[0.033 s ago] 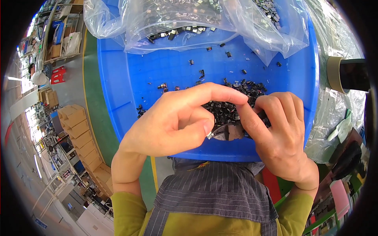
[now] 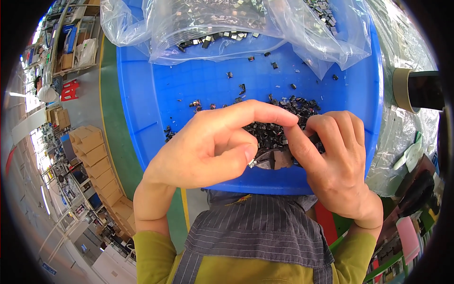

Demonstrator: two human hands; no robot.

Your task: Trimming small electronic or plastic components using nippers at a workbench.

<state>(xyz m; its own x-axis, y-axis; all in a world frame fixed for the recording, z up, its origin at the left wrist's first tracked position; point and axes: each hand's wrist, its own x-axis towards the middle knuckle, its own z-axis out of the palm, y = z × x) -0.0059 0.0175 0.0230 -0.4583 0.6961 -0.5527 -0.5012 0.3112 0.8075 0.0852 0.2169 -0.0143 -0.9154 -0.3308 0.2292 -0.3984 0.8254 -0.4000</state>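
Note:
My left hand (image 2: 203,149) is closed, its thumb pressed against curled fingers on a small silver-and-black part (image 2: 251,164) that shows just below the thumb tip. Its index finger stretches right and touches my right index finger. Curled at the right, my right hand (image 2: 333,158) grips a tool with a pointed grey metal tip and a brown section (image 2: 273,160). That tip points left, at the small part; the handle is hidden under the right hand. Beneath both hands lies a pile of small black components (image 2: 272,132) in a blue bin (image 2: 137,94).
A clear plastic bag (image 2: 213,52) with many small black-and-silver pieces lies at the bin's far side. Loose components (image 2: 230,75) are scattered between bag and pile. On the right are a tape roll (image 2: 403,90) and plastic sheeting (image 2: 378,175). Cardboard boxes (image 2: 101,165) stand on the left floor.

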